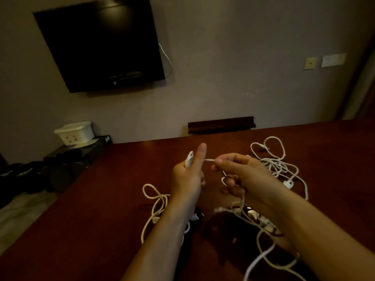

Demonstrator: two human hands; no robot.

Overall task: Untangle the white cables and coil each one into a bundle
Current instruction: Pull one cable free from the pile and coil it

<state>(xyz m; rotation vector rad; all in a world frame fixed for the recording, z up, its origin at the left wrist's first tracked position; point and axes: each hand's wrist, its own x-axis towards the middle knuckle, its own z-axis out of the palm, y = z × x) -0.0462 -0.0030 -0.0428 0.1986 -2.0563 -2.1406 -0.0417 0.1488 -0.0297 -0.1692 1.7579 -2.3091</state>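
Above the middle of the dark red wooden table [101,199], the left hand [187,175] grips a small white cable coil [190,159], thumb straight. The right hand [243,175] pinches the cable's free end [210,160]; best wrapped snugly. Loose white tangled cables [280,165] lie toward the far right edge.

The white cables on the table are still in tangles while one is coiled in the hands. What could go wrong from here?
1. The right hand pinches a cable end whose trailing length may run into the loose cables; pulling could tighten a knot.
2. The small coil in the left hand has no tie visible, so it may spring open.
3. Dim light makes crossings hard to see.
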